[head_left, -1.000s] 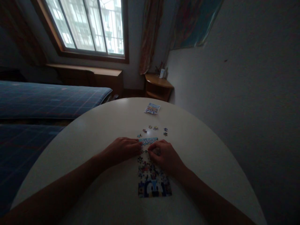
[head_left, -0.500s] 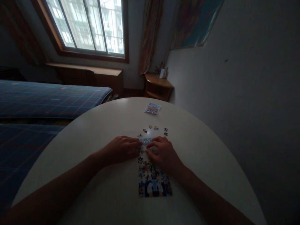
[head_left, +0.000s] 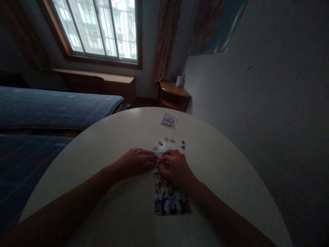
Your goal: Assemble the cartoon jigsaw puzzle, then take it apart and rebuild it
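Note:
A small colourful jigsaw puzzle [head_left: 171, 199] lies flat on the round white table [head_left: 123, 209], mostly assembled. My left hand [head_left: 136, 162] rests palm down at the puzzle's upper left edge, fingers stretched flat. My right hand [head_left: 174, 167] lies over the puzzle's top part with its fingers curled and pinched at the top edge; whatever is under the fingertips is hidden. The fingertips of both hands meet at the puzzle's top. Several loose puzzle pieces [head_left: 171, 142] are scattered just beyond my hands.
A small printed picture card [head_left: 168, 119] lies near the table's far edge. A bed with a blue checked cover [head_left: 51, 108] stands to the left. A wooden corner shelf [head_left: 174, 93] and a barred window [head_left: 100, 27] are behind. A grey wall closes the right side.
My right hand has slid up and left over the puzzle's light blue top strip, which it now covers. My left hand has barely moved.

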The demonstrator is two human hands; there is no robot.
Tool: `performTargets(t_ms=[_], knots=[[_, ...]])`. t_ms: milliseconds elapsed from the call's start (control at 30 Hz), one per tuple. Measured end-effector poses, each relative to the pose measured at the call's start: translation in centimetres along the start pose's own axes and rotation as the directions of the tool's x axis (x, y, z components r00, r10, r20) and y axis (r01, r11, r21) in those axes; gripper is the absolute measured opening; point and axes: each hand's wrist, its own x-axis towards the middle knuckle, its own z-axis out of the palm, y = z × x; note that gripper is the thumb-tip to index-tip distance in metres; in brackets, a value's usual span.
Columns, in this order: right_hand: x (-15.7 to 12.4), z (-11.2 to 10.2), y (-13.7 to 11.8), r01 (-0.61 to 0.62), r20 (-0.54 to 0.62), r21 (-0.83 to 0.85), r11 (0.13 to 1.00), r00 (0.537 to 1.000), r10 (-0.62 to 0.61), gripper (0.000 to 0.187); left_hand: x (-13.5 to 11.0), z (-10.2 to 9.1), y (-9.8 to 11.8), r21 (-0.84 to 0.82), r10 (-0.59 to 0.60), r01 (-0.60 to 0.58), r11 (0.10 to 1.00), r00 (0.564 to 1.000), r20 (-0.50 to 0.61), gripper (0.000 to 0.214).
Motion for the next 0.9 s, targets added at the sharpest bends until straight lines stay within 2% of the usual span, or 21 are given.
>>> performTargets(t_ms=[267,500,567,733,900], knots=[[-0.2,0.0,0.0,0.052,-0.023,-0.054,0.997,0.998,-0.054,0.012,-0.1,-0.1,0.0,-0.003,0.023,-0.023,1.000,1.000,-0.014,0.017],[-0.3,-0.3,-0.2,0.088,-0.030,-0.115,0.989,0.995,-0.092,0.010,0.0,0.1,0.1,0.041,0.117,-0.114,0.993,0.990,-0.083,0.020],[-0.4,-0.7,0.0,0.061,-0.030,-0.118,0.991,0.997,-0.065,0.007,0.1,0.1,0.2,0.061,0.122,-0.116,0.991,0.989,-0.087,0.022],[-0.6,-1.5,0.8,-0.101,-0.050,-0.120,0.988,0.994,0.096,0.011,0.1,0.0,0.3,0.096,0.123,-0.117,0.988,0.991,-0.055,0.019],[-0.3,-1.3,1.1,-0.146,0.004,-0.095,0.985,0.989,0.147,0.007,0.0,0.1,0.3,0.117,0.131,-0.127,0.985,0.991,-0.028,0.016]])
